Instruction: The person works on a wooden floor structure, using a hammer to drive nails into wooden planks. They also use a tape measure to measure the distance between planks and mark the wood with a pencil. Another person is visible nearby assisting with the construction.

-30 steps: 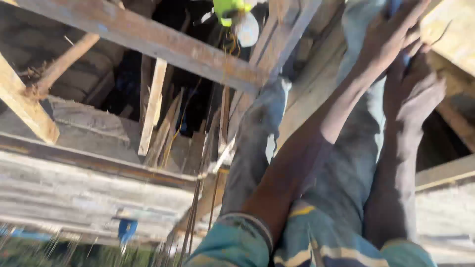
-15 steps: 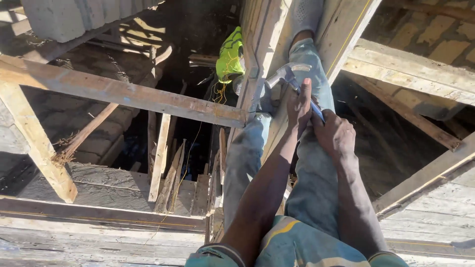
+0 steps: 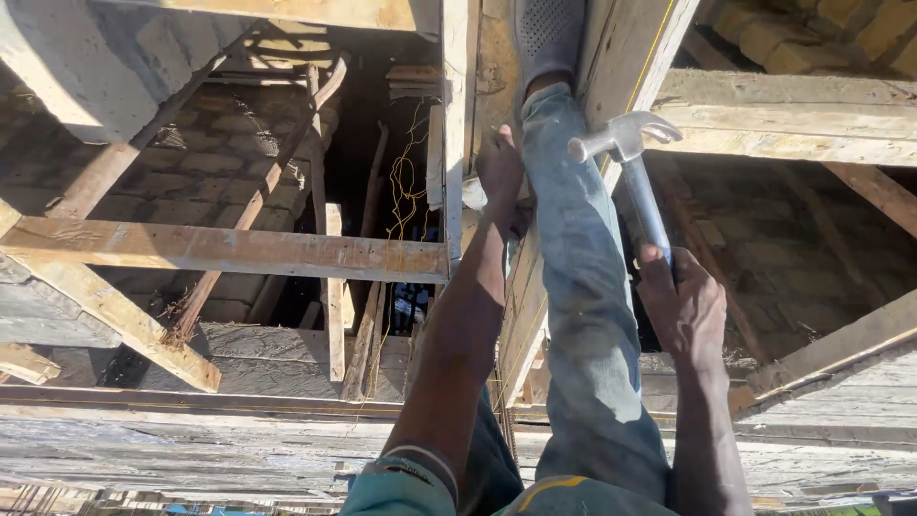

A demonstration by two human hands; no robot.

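Steel hammer (image 3: 626, 167) now raised in right hand (image 3: 683, 306).

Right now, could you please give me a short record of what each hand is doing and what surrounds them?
Setting: timber framing seen from above, with block walls below
Right hand: gripped round the handle of a claw hammer, head raised
Left hand: reaching forward beside an upright plank, near the lower leg; whether it holds anything cannot be told
Leg: in blue jeans, stretched along a plank
Shoe: grey shoe at the far end
Left side: horizontal beam crossing an open gap
Light: strong sun, deep shadow below
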